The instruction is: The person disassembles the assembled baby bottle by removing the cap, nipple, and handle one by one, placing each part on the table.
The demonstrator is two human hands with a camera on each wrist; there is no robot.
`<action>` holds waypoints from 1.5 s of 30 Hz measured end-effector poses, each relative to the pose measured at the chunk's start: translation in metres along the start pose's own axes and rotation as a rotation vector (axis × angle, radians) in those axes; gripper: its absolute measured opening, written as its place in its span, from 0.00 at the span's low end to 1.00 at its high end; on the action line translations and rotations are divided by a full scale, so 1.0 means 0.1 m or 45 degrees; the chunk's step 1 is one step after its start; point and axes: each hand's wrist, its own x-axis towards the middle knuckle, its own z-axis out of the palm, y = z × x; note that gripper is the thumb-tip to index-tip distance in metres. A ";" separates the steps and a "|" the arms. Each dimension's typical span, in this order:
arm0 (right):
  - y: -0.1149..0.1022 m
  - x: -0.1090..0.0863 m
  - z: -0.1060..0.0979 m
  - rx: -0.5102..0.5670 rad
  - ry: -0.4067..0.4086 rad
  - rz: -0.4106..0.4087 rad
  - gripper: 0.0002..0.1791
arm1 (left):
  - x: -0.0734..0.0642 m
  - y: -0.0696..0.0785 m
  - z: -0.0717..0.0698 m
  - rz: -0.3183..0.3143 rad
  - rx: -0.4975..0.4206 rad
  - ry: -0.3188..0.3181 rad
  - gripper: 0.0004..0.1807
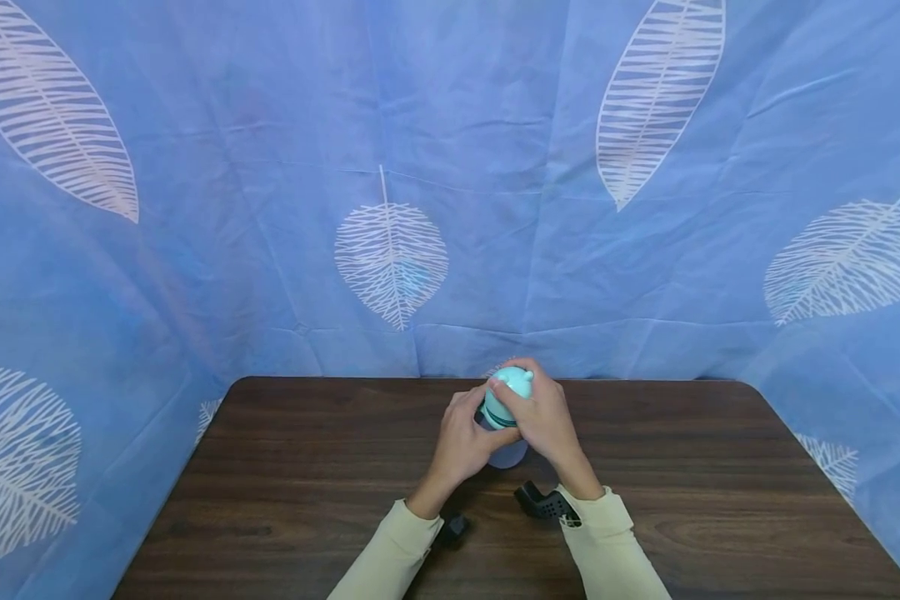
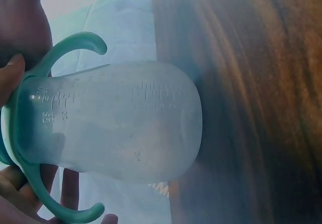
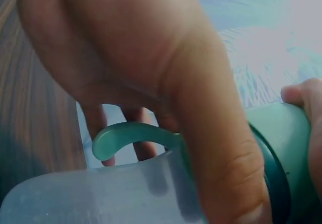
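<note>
A baby bottle with a cloudy, see-through body and raised measuring marks is upright in front of me. Curved teal handles stick out from its collar. My left hand grips the bottle at the collar, its thumb across the near side and its fingers behind a handle in the right wrist view. Higher up, my right hand holds the rounded teal lid, fingers curled over it. Much of the collar is hidden by the hands. I cannot tell whether the base touches the table.
Beneath is a dark brown wooden table with rounded far corners. A blue cloth printed with white leaves hangs behind and on both sides. Black wrist devices sit at the pale sleeve cuffs.
</note>
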 end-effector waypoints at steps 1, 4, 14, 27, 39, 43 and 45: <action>0.00 0.00 0.00 0.002 0.004 0.005 0.23 | 0.00 0.00 0.00 0.004 -0.006 -0.003 0.38; 0.01 0.00 0.00 0.004 0.005 -0.011 0.22 | 0.00 -0.01 0.00 -0.003 -0.012 -0.005 0.37; 0.03 -0.01 -0.01 0.003 -0.027 -0.044 0.33 | 0.00 0.01 -0.04 -0.029 0.000 -0.016 0.37; 0.18 -0.05 -0.58 0.045 -0.153 -0.193 0.41 | 0.00 0.02 -0.08 -0.053 -0.005 -0.021 0.44; 0.26 -0.05 -0.50 -0.020 -0.337 -0.114 0.45 | 0.01 0.04 -0.07 -0.026 -0.013 -0.032 0.40; 0.26 -0.07 -0.49 -0.037 -0.331 -0.090 0.45 | 0.01 0.05 -0.05 -0.046 -0.013 -0.035 0.40; 0.26 -0.08 -0.49 -0.032 -0.329 -0.086 0.44 | 0.00 0.05 -0.04 -0.055 -0.016 -0.035 0.40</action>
